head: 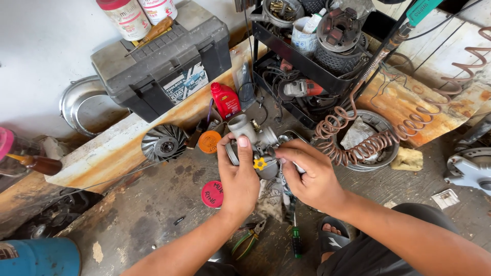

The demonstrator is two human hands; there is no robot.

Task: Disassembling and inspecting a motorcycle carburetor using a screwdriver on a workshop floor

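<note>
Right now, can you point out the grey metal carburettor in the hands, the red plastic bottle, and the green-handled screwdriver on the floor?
Grey metal carburettor (pixel 251 134): head view, on its round intake tube.
Red plastic bottle (pixel 225 100): head view, on the middle of its body.
Green-handled screwdriver (pixel 296 241): head view, on its green handle.

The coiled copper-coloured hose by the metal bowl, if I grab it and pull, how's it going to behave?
The coiled hose would probably stretch and spring back, given its loose spiral loops. It looks floppy and light. Part of it lies in the metal bowl, so pulling might drag or tip that.
</note>
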